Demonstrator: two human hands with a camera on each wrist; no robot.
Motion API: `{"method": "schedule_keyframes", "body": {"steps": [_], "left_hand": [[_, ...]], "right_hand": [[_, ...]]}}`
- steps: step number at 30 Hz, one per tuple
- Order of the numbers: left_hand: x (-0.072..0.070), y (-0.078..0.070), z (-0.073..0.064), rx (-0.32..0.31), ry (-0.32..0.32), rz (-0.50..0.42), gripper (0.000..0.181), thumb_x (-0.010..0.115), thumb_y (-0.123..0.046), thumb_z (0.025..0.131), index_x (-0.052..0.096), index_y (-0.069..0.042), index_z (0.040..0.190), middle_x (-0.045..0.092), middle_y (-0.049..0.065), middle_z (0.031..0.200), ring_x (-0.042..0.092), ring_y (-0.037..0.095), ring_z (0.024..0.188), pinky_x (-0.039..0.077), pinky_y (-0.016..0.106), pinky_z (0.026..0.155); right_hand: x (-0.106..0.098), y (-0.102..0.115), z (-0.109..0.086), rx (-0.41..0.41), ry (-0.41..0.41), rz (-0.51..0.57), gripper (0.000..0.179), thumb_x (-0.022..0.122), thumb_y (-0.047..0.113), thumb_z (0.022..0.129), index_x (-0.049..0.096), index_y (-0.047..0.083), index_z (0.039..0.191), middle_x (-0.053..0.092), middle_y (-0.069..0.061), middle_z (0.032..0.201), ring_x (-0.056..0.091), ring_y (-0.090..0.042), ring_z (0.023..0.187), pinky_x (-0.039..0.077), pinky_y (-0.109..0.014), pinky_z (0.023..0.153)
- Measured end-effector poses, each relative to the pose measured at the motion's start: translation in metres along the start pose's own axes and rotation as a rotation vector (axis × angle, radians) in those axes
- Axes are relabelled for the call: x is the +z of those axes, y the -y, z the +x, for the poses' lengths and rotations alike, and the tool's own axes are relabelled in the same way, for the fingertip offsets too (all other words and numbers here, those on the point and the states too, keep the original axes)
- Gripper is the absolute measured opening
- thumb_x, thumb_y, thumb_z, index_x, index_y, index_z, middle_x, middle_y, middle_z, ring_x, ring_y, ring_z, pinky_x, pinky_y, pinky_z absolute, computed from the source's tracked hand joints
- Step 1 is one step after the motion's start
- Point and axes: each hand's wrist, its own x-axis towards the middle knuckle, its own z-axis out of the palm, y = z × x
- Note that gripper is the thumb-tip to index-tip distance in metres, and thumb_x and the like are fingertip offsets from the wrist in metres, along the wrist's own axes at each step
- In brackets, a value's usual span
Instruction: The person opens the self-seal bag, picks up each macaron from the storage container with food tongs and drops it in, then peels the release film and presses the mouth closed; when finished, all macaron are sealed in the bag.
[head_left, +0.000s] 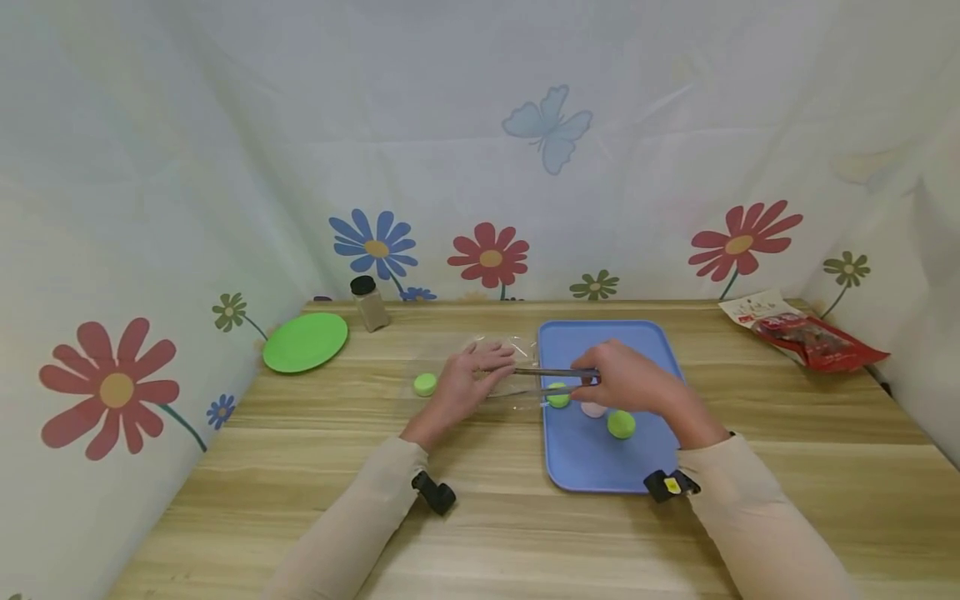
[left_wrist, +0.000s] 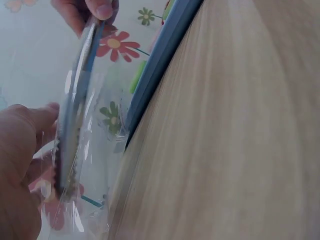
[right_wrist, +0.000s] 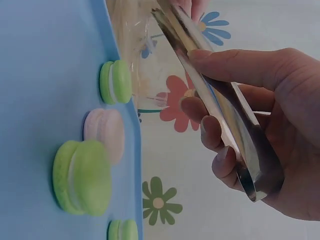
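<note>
My right hand (head_left: 626, 377) grips metal tongs (right_wrist: 220, 100) over the blue tray (head_left: 592, 467), the tips pointing left. Thumb and fingers lie on both arms of the tongs, which stand slightly apart. My left hand (head_left: 468, 383) is at the tips, its fingers extended and thumb held apart. Clear plastic (left_wrist: 90, 150) overlaps the tongs' tips and the left fingers in the left wrist view. On the tray are green macarons (right_wrist: 82, 177) and a pink macaron (right_wrist: 105, 134). Another green macaron (head_left: 425, 384) sits left of my left hand.
A green plate (head_left: 306, 342) lies at the back left, near a jar (head_left: 371, 307) with a black lid. At the back right is a red and white snack packet (head_left: 813, 337). A flowered curtain (head_left: 435, 150) hangs behind the wooden table (head_left: 465, 533).
</note>
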Motion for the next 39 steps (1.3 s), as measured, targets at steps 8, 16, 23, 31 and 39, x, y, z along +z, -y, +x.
{"method": "schedule_keyframes", "body": {"steps": [8,16,23,31,39], "left_hand": [[0.0,0.003,-0.001,0.034,-0.002,-0.093,0.024,0.07,-0.012,0.095,0.074,-0.001,0.116,0.068,0.015,0.124,0.056,0.036,0.127,0.022,0.06,0.117],[-0.001,0.002,-0.002,-0.011,-0.013,-0.091,0.021,0.069,-0.011,0.095,0.075,-0.003,0.114,0.067,0.013,0.127,0.055,0.033,0.129,0.021,0.055,0.119],[-0.001,0.003,-0.001,-0.035,-0.02,-0.108,0.02,0.07,-0.009,0.095,0.075,-0.002,0.113,0.067,0.016,0.126,0.055,0.037,0.128,0.02,0.06,0.118],[-0.002,0.005,-0.001,-0.051,-0.011,-0.123,0.022,0.071,-0.009,0.094,0.074,-0.001,0.113,0.067,0.015,0.126,0.055,0.034,0.129,0.018,0.049,0.121],[-0.002,0.002,-0.001,-0.006,-0.023,-0.127,0.021,0.071,-0.002,0.092,0.075,-0.003,0.112,0.069,0.013,0.122,0.06,0.034,0.122,0.023,0.049,0.12]], "right_hand": [[-0.001,-0.011,-0.005,0.022,0.106,0.053,0.024,0.079,0.015,0.086,0.076,-0.001,0.104,0.068,0.005,0.076,0.056,-0.008,0.062,0.048,-0.025,0.054],[-0.016,-0.038,-0.032,0.056,0.06,0.083,0.024,0.078,0.017,0.088,0.075,0.0,0.104,0.06,0.004,0.069,0.05,-0.011,0.058,0.04,-0.025,0.051],[-0.035,-0.064,-0.071,0.114,0.008,0.061,0.039,0.081,0.023,0.086,0.073,-0.006,0.11,0.064,0.007,0.075,0.052,-0.011,0.064,0.043,-0.025,0.054],[-0.044,-0.083,-0.103,0.138,0.018,0.083,0.04,0.083,0.022,0.083,0.073,-0.004,0.112,0.064,0.009,0.074,0.053,-0.008,0.064,0.047,-0.024,0.055],[-0.042,-0.079,-0.102,0.156,0.048,0.057,0.033,0.081,0.022,0.085,0.075,-0.001,0.108,0.062,0.009,0.072,0.051,-0.008,0.063,0.045,-0.024,0.054]]}}
